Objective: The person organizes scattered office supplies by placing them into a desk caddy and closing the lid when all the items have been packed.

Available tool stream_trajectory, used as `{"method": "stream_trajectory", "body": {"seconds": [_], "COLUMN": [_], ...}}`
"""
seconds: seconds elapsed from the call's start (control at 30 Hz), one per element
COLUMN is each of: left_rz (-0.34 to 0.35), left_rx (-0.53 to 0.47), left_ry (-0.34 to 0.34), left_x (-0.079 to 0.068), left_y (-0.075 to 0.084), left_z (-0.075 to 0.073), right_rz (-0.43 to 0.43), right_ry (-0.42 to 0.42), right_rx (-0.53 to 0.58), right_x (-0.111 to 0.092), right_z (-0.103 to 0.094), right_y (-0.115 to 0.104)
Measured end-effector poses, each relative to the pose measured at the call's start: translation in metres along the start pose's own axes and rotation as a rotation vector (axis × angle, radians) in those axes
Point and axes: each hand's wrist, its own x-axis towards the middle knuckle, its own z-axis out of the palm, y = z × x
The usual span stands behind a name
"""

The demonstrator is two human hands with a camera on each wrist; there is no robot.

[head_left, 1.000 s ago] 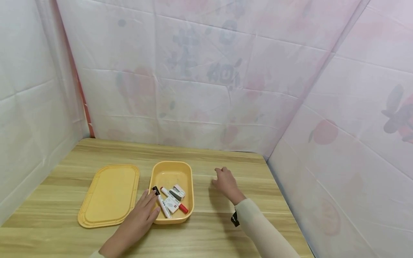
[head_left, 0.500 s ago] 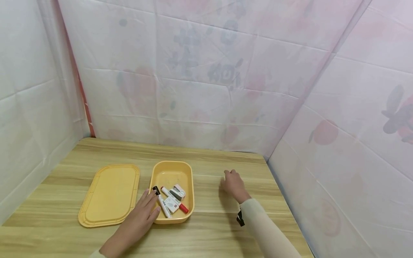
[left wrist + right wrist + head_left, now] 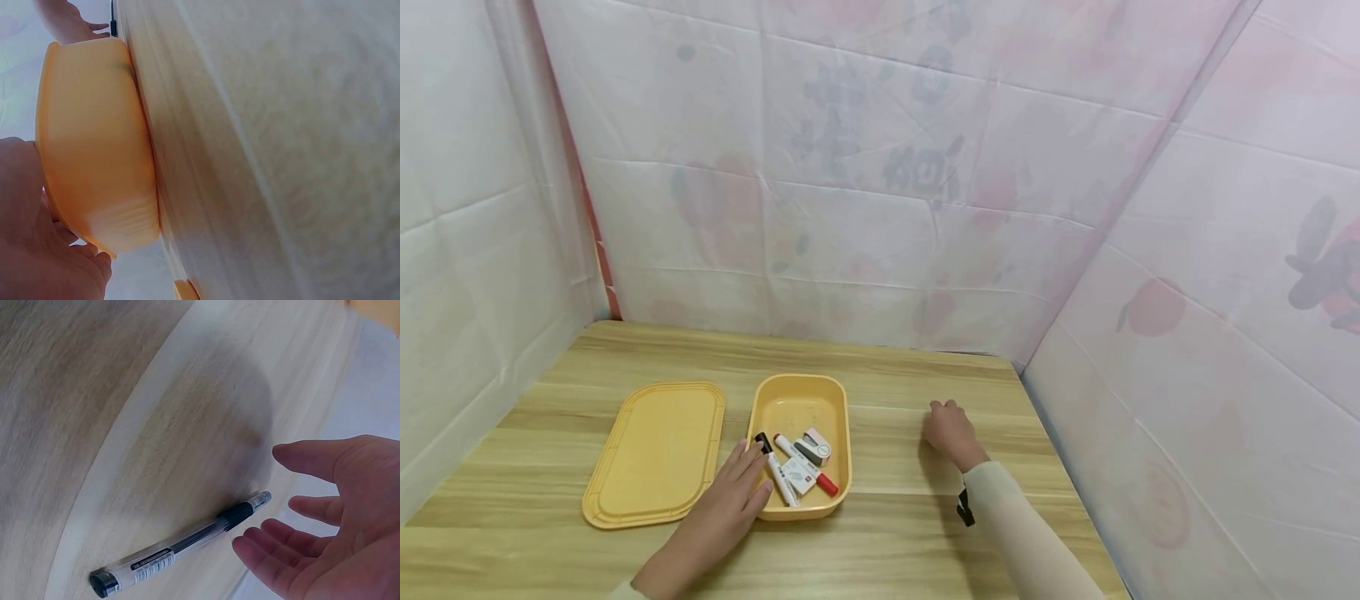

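My left hand (image 3: 727,493) lies across the left rim of a yellow plastic box (image 3: 801,385), its fingers reaching over the edge. Inside the box are a black-capped white marker (image 3: 780,475), a red-capped white marker (image 3: 808,467), a small white box (image 3: 797,477) and a grey-and-white pencil sharpener (image 3: 812,448). To the right of the box, my right hand (image 3: 953,435) hovers low over the table with nothing in it. In the right wrist view, a clear gel pen (image 3: 181,544) with a black grip lies on the tabletop just by the fingertips; the hand hides it from the head view.
A yellow lid (image 3: 658,450) lies flat on the wooden table (image 3: 880,550), left of the box. White printed sheets (image 3: 880,208) hang as walls around the back and both sides.
My right hand has shifted rightward and slightly down across the table, away from the box. My left hand and the things in the box have stayed put.
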Motion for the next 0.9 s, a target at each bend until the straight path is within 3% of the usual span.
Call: {"method": "stream_trajectory", "body": {"seconds": [0.57,0.9], "left_rz": [0.006,0.007], "left_rx": [0.007,-0.003], "left_ry": [0.010,0.011], "left_x": [0.000,-0.001], "left_y": [0.000,-0.001], "left_z": [0.000,0.001], "right_rz": [0.006,-0.021], "right_ry": [-0.070,-0.061], "right_rx": [0.027,0.036], "right_x": [0.002,0.001], "right_z": [-0.003,-0.002], "right_y": [0.019,0.017]}}
